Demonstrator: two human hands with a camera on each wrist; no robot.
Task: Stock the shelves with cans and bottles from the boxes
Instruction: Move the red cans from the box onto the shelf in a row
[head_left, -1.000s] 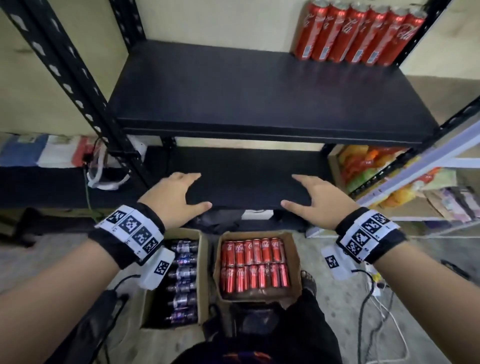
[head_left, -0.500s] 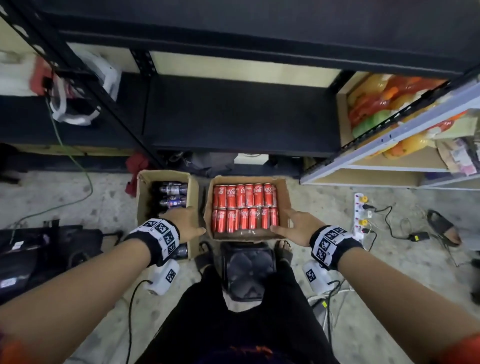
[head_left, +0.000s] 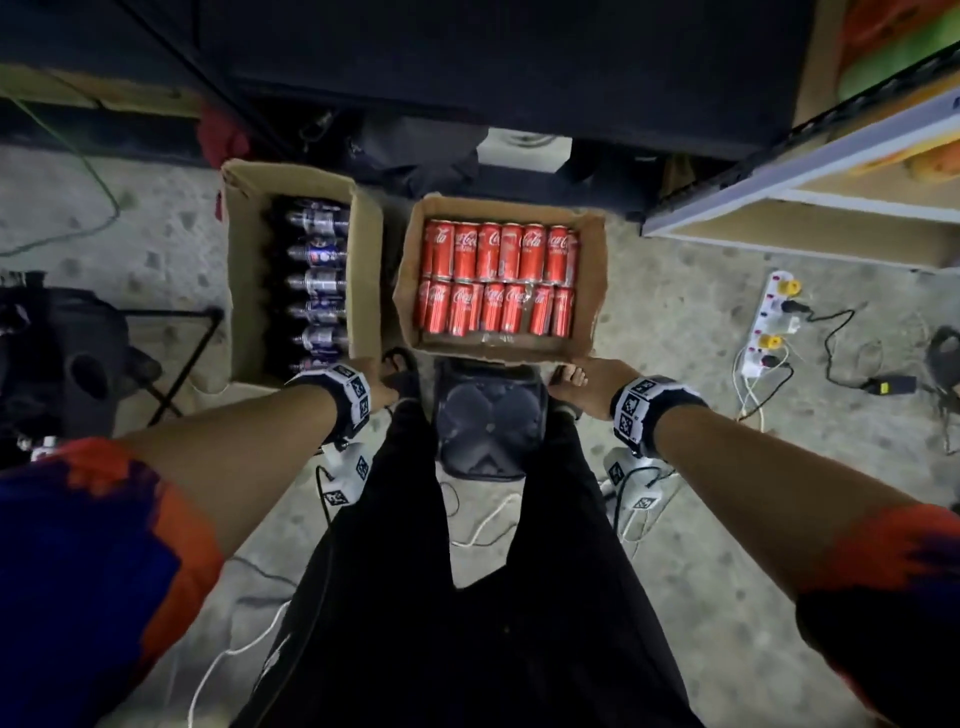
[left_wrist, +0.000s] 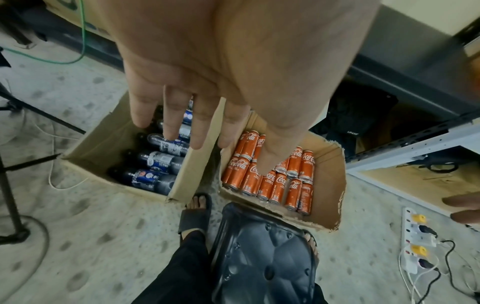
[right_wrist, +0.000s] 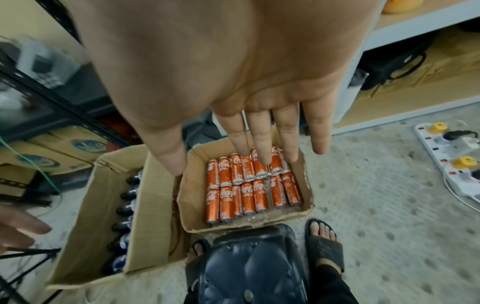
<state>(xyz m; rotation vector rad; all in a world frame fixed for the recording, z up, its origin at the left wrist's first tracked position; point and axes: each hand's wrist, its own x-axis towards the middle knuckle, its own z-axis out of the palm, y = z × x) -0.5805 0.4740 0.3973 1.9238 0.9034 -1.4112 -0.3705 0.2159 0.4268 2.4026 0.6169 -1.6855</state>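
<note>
Two open cardboard boxes stand on the floor below the dark shelf (head_left: 467, 67). The left box (head_left: 244, 270) holds several dark bottles (head_left: 317, 283) lying on their sides. The right box (head_left: 592, 291) holds two rows of red cola cans (head_left: 496, 280). My left hand (head_left: 382, 387) hovers near the front corner of the bottle box, fingers straight and spread (left_wrist: 202, 115), holding nothing. My right hand (head_left: 587, 384) hovers at the near right corner of the can box, palm flat and fingers extended (right_wrist: 259, 133) over the cans (right_wrist: 249, 191), also holding nothing.
A black stool (head_left: 491, 415) sits between my sandalled feet, right behind the can box. A white power strip (head_left: 769, 322) with cables lies on the floor at right. A white shelf unit (head_left: 831, 150) stands at right; a black stand (head_left: 62, 353) at left.
Both hands came down from the shelf edge to the near side of the boxes. My view has tilted from the shelves down to the floor.
</note>
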